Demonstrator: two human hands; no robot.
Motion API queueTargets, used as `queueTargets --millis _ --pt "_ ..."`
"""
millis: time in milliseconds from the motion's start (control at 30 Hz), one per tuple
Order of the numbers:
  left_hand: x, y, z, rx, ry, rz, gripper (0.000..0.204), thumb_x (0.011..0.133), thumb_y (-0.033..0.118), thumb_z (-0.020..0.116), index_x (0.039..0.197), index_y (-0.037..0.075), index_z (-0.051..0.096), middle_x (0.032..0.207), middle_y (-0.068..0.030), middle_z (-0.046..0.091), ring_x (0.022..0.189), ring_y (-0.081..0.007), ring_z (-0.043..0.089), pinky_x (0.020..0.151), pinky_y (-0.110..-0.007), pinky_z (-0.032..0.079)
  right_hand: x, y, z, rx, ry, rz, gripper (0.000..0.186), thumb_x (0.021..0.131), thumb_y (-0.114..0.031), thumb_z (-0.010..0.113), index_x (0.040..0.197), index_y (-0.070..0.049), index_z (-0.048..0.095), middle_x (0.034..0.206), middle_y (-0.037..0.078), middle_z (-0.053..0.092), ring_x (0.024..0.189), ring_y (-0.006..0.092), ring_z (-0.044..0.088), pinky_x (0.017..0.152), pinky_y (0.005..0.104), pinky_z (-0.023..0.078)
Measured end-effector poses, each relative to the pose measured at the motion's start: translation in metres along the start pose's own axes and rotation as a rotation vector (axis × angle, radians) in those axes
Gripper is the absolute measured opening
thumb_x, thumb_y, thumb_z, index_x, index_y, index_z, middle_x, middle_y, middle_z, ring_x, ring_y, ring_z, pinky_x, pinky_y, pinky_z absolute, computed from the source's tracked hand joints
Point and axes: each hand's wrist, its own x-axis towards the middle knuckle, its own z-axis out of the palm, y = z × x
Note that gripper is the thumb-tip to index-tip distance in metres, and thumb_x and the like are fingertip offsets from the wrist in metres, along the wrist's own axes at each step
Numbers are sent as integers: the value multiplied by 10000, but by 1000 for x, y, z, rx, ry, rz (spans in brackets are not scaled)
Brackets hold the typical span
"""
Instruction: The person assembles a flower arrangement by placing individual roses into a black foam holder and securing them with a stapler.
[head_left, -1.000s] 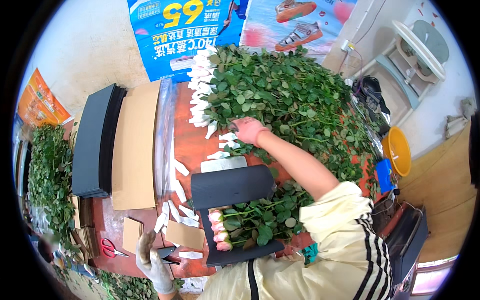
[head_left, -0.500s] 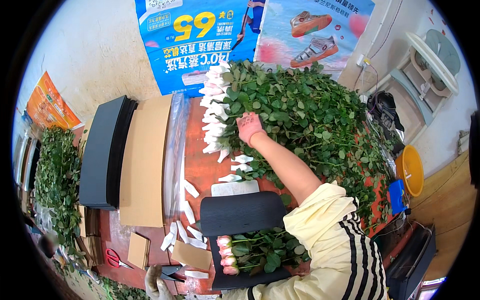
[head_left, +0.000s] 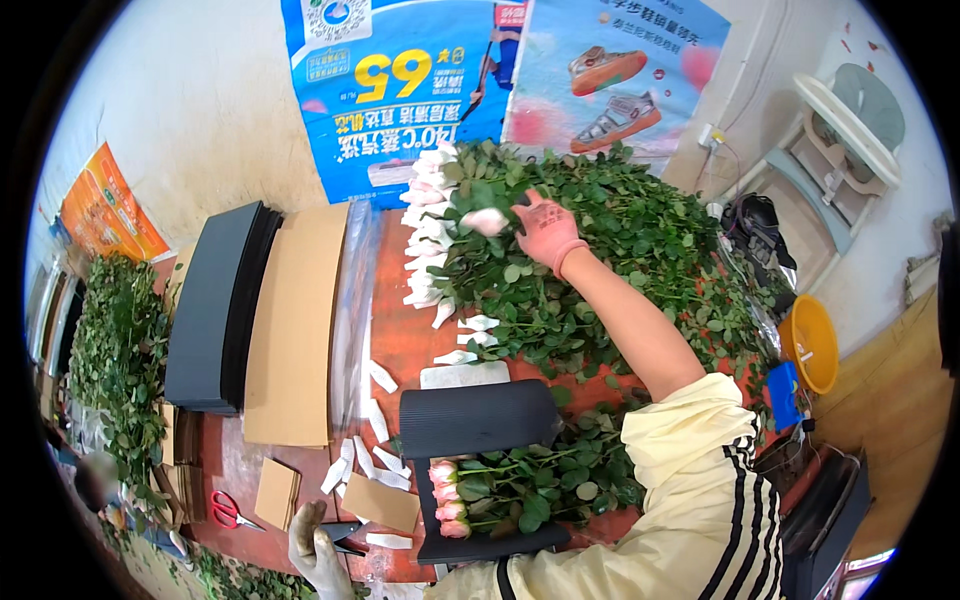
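My right hand (head_left: 548, 235), in a pink glove, is closed on a rose (head_left: 484, 221) whose pale, motion-blurred bloom points left. The hand is above a large heap of leafy rose stems (head_left: 600, 260), whose blooms wear white sleeves (head_left: 428, 235) along the left side. Low in the view, my left hand (head_left: 320, 560) in a greyish glove has its fingers loosely apart, beside a dark-bladed tool (head_left: 345, 535) on the table. Several bare pink roses (head_left: 449, 500) lie in a row on a black corrugated sheet (head_left: 490, 548), and part of this sheet arches behind them.
Loose white sleeves (head_left: 378, 420) and cardboard pieces (head_left: 382, 503) lie on the red table (head_left: 225, 450). Left are red-handled scissors (head_left: 230, 510), a tan cardboard stack (head_left: 290, 340) and black sheets (head_left: 215, 310). A yellow basin (head_left: 812, 345) stands right. Another person's blurred head (head_left: 97, 480) shows far left.
My right hand has lifted from the heap and moved right, with a rose now in it. My left hand has risen a little into view. The whole view has shifted slightly.
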Motion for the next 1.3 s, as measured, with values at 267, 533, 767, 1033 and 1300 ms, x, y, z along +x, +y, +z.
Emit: queueTargets --millis 267,533,767,1033,1300 --pt "0 16 2 -56 -80 86 420 926 227 509 1222 -69 471 1145 -176 568 1079 -268 550 994 -407 393 -31 92 -37 271 720 156 418 797 -257 614 1156 -56 542 1268 193 474 1133 324 487 971 389 393" --pt "-9 18 -17 -118 -63 123 419 942 213 481 1252 -65 438 1199 -175 527 1114 -257 525 1004 -392 388 -140 305 -132 1218 1656 535 189 783 -65 538 945 18 588 883 110 633 793 227 597 767 348 463" --pt "-2 17 -23 -87 -40 159 412 946 200 476 1256 -69 443 1204 -177 533 1107 -244 533 997 -375 395 -203 286 -191 1597 1727 24 262 818 70 486 1068 14 535 1022 124 607 862 223 612 794 334 488" --pt "-2 44 -19 -40 -75 193 414 942 209 485 1253 -62 454 1184 -161 555 1097 -237 543 989 -372 402 -181 170 -243 1065 1792 -111 262 851 1 541 1110 40 550 1020 84 615 863 165 607 762 285 489" --pt "6 71 14 -9 -234 292 477 925 276 520 1266 -47 438 1238 -162 520 1156 -275 505 1017 -396 365 -139 135 -226 700 1224 132 321 782 -70 586 1089 21 568 997 135 624 940 227 579 867 282 420"
